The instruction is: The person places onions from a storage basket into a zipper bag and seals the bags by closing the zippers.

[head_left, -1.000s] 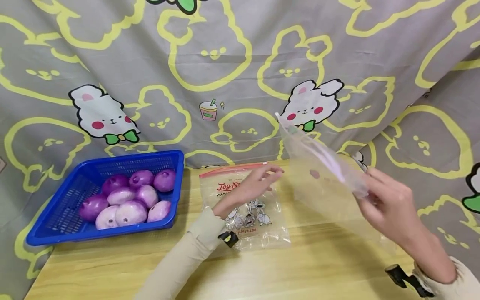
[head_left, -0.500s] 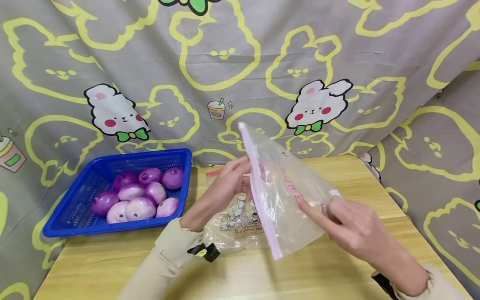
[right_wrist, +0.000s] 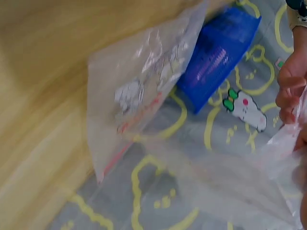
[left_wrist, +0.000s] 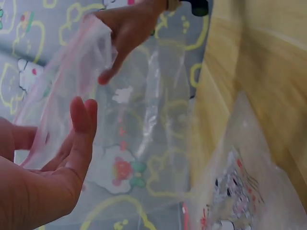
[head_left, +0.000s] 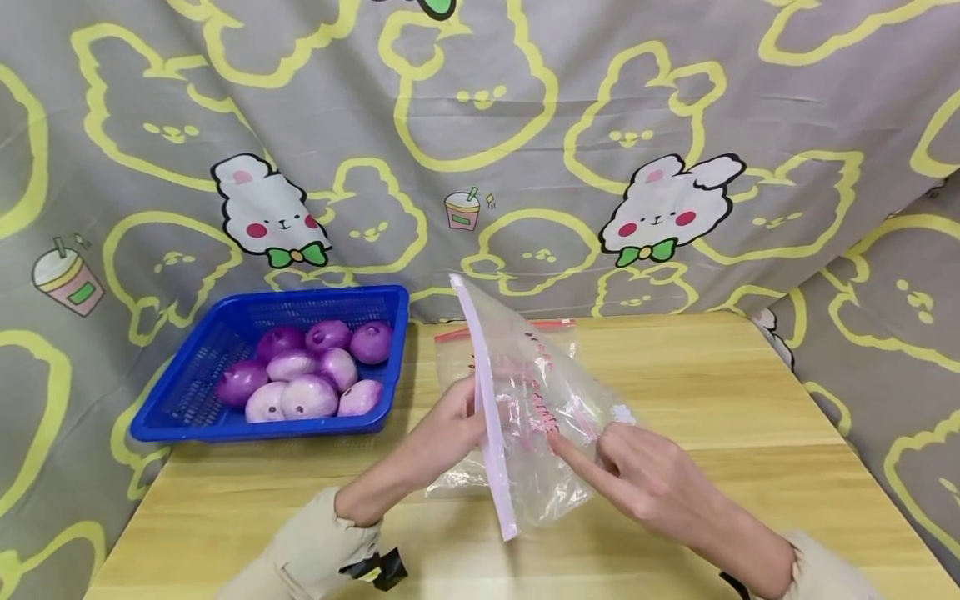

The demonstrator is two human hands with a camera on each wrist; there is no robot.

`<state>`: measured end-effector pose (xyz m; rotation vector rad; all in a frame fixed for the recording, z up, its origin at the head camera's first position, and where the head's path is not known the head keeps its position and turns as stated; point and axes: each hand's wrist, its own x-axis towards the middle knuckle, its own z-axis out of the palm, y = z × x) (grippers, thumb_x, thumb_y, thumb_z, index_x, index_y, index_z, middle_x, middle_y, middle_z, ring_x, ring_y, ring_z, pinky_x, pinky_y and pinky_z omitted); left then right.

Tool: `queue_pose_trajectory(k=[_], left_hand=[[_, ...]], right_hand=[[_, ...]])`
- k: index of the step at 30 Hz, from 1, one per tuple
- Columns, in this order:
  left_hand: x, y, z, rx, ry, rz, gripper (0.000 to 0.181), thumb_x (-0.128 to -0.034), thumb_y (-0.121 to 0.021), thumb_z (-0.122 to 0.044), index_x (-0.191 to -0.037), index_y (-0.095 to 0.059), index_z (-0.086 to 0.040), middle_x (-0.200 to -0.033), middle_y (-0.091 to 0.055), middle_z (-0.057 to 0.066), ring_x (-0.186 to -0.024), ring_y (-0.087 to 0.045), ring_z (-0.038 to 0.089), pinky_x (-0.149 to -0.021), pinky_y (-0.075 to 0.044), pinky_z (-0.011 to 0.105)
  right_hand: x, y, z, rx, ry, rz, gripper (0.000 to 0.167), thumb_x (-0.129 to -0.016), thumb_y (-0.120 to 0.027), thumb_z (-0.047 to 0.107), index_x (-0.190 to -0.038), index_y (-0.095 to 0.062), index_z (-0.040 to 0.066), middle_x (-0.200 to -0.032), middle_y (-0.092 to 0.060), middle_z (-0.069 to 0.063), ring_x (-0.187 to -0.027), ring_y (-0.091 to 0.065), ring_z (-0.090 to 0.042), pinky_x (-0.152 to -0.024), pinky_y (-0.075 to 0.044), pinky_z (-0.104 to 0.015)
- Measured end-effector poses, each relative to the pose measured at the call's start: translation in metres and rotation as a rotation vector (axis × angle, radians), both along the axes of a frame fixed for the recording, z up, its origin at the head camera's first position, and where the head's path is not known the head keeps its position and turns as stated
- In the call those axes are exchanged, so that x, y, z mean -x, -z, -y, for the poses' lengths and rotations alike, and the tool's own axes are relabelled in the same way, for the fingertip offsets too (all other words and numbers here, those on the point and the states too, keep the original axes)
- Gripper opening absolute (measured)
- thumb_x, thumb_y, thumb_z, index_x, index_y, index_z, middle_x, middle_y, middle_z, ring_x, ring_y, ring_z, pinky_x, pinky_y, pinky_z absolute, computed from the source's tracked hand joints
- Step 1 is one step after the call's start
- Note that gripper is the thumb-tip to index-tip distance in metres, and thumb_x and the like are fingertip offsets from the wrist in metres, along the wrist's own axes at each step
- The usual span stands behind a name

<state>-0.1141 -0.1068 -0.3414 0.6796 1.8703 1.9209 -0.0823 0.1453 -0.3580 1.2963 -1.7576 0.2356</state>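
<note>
A clear zip bag (head_left: pixel 525 400) with a lilac zip strip and red print is held up over the table, its strip toward the left. My right hand (head_left: pixel 652 475) pinches its right side, the index finger stretched along the film. My left hand (head_left: pixel 442 429) is at the middle of the strip, partly hidden behind it. In the left wrist view, the left hand (left_wrist: pixel 57 172) has a gap between thumb and raised fingers, with the bag's edge (left_wrist: pixel 45 105) between them. Beneath lies a second zip bag (head_left: pixel 453 358) with a red strip and cartoon print, mostly covered.
On the left of the table stands a blue basket (head_left: pixel 270 431) holding several purple onions (head_left: pixel 309 396). A grey curtain (head_left: pixel 555 50) with cartoon animals hangs behind the wooden table (head_left: pixel 720 375). More of the tabletop extends to the right.
The right hand has swung the held bag leftward, turning its strip to the left. My left hand has come from above the flat bag to the raised bag's strip. The head view has shifted left.
</note>
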Motion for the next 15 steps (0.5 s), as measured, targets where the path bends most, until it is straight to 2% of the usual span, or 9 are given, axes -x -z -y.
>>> queue_pose_trajectory(k=[4, 6, 8, 11, 13, 15], left_hand=[[0.0, 0.007, 0.004, 0.006, -0.063, -0.036, 0.037, -0.1051, -0.044, -0.011, -0.141, -0.049, -0.003, -0.112, -0.064, 0.019, -0.093, -0.065, 0.021, -0.079, -0.057, 0.039], [0.002, 0.012, 0.006, 0.034, -0.115, -0.074, 0.035, -0.1065, -0.042, -0.013, -0.139, -0.05, -0.004, -0.111, -0.064, 0.019, -0.093, -0.064, 0.02, -0.079, -0.056, 0.037], [0.002, 0.016, 0.006, 0.082, -0.169, -0.13, 0.032, -0.1064, -0.042, -0.012, -0.136, -0.054, -0.004, -0.104, -0.063, 0.017, -0.087, -0.062, 0.018, -0.074, -0.056, 0.034], [-0.006, 0.021, 0.003, 0.176, -0.216, -0.225, 0.027, -0.1057, -0.042, -0.009, -0.128, -0.058, -0.005, -0.092, -0.062, 0.011, -0.076, -0.059, 0.013, -0.066, -0.055, 0.029], [-0.015, 0.022, -0.001, 0.226, -0.207, -0.313, 0.025, -0.105, -0.045, -0.008, -0.125, -0.059, -0.006, -0.082, -0.059, 0.007, -0.067, -0.055, 0.009, -0.058, -0.053, 0.026], [-0.022, 0.02, -0.006, 0.257, -0.187, -0.43, 0.027, -0.1033, -0.047, -0.007, -0.129, -0.056, -0.007, -0.09, -0.066, 0.006, -0.074, -0.061, 0.006, -0.065, -0.056, 0.025]], right_hand=[[0.001, 0.011, 0.007, -0.086, 0.087, 0.154, 0.05, -0.099, -0.031, -0.002, -0.14, -0.056, 0.009, -0.073, -0.036, 0.003, -0.064, -0.024, -0.009, -0.055, -0.017, -0.016], [0.002, 0.015, 0.011, -0.134, 0.131, 0.263, 0.044, -0.1, -0.044, 0.014, -0.143, -0.053, 0.01, -0.078, -0.039, 0.004, -0.068, -0.028, -0.009, -0.058, -0.023, -0.017], [0.002, 0.017, 0.015, -0.151, 0.156, 0.371, 0.05, -0.097, -0.058, 0.035, -0.141, -0.056, 0.01, -0.087, -0.045, 0.004, -0.074, -0.034, -0.01, -0.061, -0.029, -0.02], [0.0, 0.014, 0.024, -0.069, 0.157, 0.48, 0.067, -0.085, -0.07, 0.058, -0.131, -0.062, 0.01, -0.099, -0.051, 0.004, -0.082, -0.042, -0.009, -0.066, -0.038, -0.022], [-0.002, 0.008, 0.034, 0.031, 0.163, 0.497, 0.061, -0.087, -0.066, 0.061, -0.122, -0.065, 0.01, -0.104, -0.056, 0.004, -0.083, -0.046, -0.007, -0.066, -0.042, -0.022], [-0.004, 0.001, 0.043, 0.132, 0.175, 0.508, 0.054, -0.091, -0.063, 0.058, -0.118, -0.064, 0.011, -0.104, -0.059, 0.005, -0.08, -0.05, -0.005, -0.064, -0.045, -0.021]])
